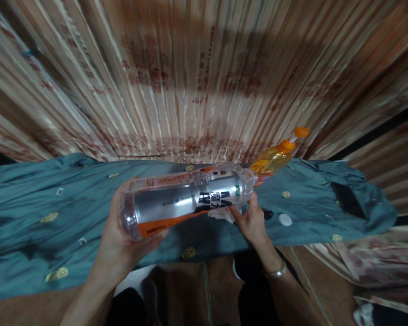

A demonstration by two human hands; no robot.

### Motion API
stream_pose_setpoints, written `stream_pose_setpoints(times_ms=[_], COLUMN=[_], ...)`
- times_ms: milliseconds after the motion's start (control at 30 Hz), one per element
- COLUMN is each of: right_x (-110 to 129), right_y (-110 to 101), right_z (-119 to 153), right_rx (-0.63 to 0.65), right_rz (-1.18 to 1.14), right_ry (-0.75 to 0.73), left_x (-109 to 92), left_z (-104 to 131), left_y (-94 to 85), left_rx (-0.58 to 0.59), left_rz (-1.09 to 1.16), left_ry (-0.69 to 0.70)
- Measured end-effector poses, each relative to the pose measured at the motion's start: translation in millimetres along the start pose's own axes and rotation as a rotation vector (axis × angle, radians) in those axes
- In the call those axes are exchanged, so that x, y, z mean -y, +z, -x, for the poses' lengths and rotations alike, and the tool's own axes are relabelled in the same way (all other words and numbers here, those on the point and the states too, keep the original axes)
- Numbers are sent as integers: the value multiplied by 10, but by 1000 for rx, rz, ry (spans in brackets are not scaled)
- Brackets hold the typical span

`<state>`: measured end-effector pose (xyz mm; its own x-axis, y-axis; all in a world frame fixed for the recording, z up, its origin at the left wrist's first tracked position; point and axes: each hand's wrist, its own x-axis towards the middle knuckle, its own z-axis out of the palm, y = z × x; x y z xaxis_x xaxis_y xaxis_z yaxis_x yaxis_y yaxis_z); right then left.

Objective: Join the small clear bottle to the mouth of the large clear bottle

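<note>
A large clear plastic bottle [187,199] with a silver and orange label lies tilted nearly on its side in the air, its neck to the right and slightly higher. My left hand [122,240] wraps round its base, thumb along the underside. Near the shoulder, my right hand [253,222] grips the bottle from below; some of its fingers are hidden behind it. Crumpled white tissue [222,214] shows under the bottle beside my right fingers. Just beyond the bottle's mouth stands a yellow pump bottle [272,158] with an orange top, partly covered by the neck.
A teal patterned cloth [88,190] covers the table. On it, right of my right hand, are a white round lid [285,220], a small dark object [268,214] and a black phone [348,199]. A pleated curtain [197,90] hangs behind the table.
</note>
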<state>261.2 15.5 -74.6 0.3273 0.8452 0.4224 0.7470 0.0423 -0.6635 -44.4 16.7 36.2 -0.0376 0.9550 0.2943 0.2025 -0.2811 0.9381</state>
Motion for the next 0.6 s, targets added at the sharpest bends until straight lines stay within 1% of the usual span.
stream_pose_setpoints(times_ms=[33,133,233,400,533,600], right_x=[1,4,1,-18,-24,-23], right_y=[-1,-4,-5,-1,4,6], right_z=[0,-2,-3,1,1,0], right_rx=[0,4,14,0,0,-2], right_rz=[-5,-16,-17,-10,5,8], right_ry=[1,-6,-10,-15,4,2], left_x=[8,41,81,106,83,74], left_z=[-2,-12,-22,-38,-45,-43], left_y=[-1,1,6,7,25,31], left_rx=[3,-60,-81,-60,-91,-81], left_rz=[-13,27,44,16,39,64], left_ry=[7,10,47,105,84,65])
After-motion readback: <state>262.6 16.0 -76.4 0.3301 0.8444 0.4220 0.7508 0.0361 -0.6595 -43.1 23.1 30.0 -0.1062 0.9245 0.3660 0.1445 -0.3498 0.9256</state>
